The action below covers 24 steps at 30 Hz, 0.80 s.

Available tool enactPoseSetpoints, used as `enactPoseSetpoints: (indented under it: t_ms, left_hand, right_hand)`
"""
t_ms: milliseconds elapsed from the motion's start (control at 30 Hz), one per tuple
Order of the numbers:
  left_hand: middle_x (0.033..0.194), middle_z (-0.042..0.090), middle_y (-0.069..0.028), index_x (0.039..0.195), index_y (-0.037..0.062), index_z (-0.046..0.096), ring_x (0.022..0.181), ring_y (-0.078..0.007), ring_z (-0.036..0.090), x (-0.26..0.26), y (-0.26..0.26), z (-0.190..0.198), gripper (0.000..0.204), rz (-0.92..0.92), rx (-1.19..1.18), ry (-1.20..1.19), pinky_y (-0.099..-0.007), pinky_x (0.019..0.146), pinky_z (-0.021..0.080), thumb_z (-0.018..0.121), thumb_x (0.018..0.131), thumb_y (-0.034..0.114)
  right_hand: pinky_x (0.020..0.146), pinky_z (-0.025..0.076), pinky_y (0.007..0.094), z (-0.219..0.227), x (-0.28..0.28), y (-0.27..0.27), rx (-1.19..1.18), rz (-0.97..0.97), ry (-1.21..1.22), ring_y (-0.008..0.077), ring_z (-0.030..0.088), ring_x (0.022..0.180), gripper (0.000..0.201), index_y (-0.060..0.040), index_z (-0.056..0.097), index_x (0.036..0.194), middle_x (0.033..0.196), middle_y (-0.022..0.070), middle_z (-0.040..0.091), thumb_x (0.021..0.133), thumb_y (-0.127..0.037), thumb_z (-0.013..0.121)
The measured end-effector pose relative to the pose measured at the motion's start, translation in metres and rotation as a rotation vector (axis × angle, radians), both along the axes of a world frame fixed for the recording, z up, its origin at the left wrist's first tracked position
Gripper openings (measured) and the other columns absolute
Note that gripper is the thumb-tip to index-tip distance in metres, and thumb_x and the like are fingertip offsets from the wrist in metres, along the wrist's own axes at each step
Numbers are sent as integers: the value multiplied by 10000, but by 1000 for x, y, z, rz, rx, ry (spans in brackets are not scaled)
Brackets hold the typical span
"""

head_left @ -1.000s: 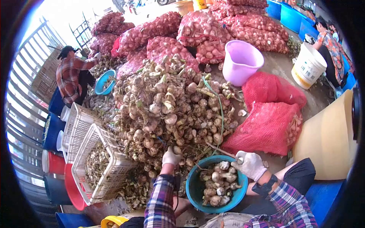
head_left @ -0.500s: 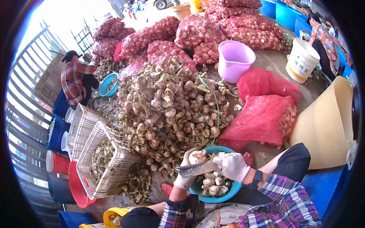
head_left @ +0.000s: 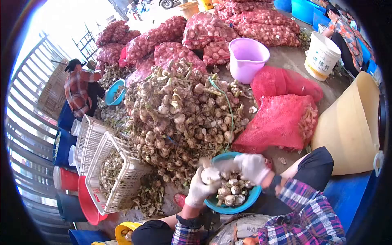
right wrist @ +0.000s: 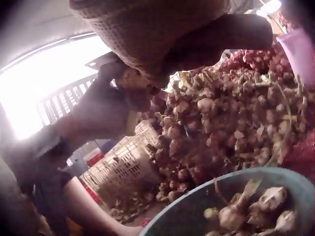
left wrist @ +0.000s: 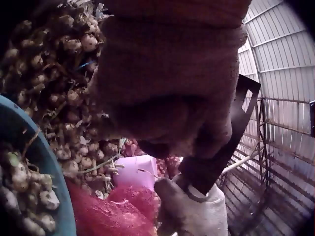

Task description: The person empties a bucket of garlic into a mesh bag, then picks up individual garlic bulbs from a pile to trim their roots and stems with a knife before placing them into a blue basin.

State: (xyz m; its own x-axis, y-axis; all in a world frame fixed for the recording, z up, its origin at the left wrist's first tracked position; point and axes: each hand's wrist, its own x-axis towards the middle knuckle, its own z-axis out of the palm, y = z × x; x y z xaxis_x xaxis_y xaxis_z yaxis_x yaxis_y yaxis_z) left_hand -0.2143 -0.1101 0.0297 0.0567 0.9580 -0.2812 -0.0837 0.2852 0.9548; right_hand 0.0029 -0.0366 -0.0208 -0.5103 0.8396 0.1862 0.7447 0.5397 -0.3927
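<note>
In the head view my gloved left hand (head_left: 200, 190) grips a garlic bulb (head_left: 210, 174) over the near left rim of the teal basin (head_left: 256, 196). My gloved right hand (head_left: 254, 168) holds a knife (left wrist: 238, 123), whose broad dark blade with a slot near its end shows in the left wrist view. Motion blurs blade and right hand in the head view, with the blade right at the bulb. Several trimmed garlic bulbs (head_left: 229, 199) lie in the basin. Behind it rises a large heap of untrimmed garlic (head_left: 183, 118).
A white plastic crate (head_left: 122, 179) holding trimmings stands left of the heap. On the right are red mesh sacks (head_left: 277, 122), a purple bucket (head_left: 245, 69) and a tall cream container (head_left: 347, 130). Filled garlic sacks (head_left: 212, 30) are stacked behind. One person (head_left: 79, 87) sits at the far left.
My left hand has come from the heap to the basin with a garlic bulb. My right hand has brought the knife across to the bulb, and the blade is now blurred by motion.
</note>
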Motion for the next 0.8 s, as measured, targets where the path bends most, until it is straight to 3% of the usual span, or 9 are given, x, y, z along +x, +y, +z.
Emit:
enactPoseSetpoints:
  t_ms: [167,267,367,433,467,533,633,733,800]
  left_hand:
    - [1127,604,-68,1260,19,483,1007,-148,581,-14,-4,21,705,-13,-30,-96,-306,910,489,802,632,36]
    - [996,642,-73,1063,41,629,963,-166,614,-8,-3,1,405,-225,366,514,-297,856,499,801,703,103]
    - [822,586,-115,828,63,606,768,-355,592,20,-3,15,190,-330,708,915,-436,722,492,714,683,119]
    - [887,624,-124,784,66,606,817,-351,611,19,-10,28,165,-439,689,841,-451,731,491,724,684,124]
    - [973,640,-133,849,63,634,897,-347,619,10,-11,24,220,-517,600,641,-435,798,491,750,681,145]
    - [1204,630,-150,1061,63,674,1110,-315,606,-16,-3,1,445,-575,458,386,-387,941,474,818,665,209]
    - [1148,617,-160,1156,64,636,1034,-300,613,-61,36,-61,479,-122,301,764,-365,896,502,767,717,203]
    - [1087,637,-207,1141,69,614,986,-400,623,-72,73,-153,428,-303,243,890,-460,856,514,708,737,170]
    - [1051,643,-265,1146,36,587,997,-428,637,-78,96,-196,392,-427,-172,1166,-499,842,520,667,799,200]
  right_hand:
    - [576,503,460,19,11,9,-88,-158,96,340,652,673,230,-139,587,822,701,111,644,855,-358,644]
    - [575,471,428,45,-6,-6,-223,-99,255,342,622,666,221,-144,644,839,677,120,591,803,-348,722]
    - [592,491,404,41,0,2,-377,253,271,325,639,674,165,-150,654,856,714,114,626,815,-299,710]
    - [630,523,406,13,22,17,-428,26,-197,331,657,724,225,-163,643,882,752,108,661,804,-368,697]
    - [633,521,418,11,26,17,-444,3,-94,338,656,726,233,-156,644,869,749,115,659,797,-369,707]
    - [636,510,455,19,26,12,-464,-35,114,360,653,740,246,-145,642,856,734,136,649,789,-367,724]
    - [605,496,422,26,13,9,-500,-108,63,350,639,683,258,-118,639,846,710,143,631,751,-326,759]
    - [605,492,456,9,10,14,-408,-42,46,372,635,704,270,-131,630,880,722,149,637,780,-364,723]
    - [599,481,461,7,10,19,-420,-65,28,376,629,698,267,-129,614,864,710,147,627,795,-367,711]
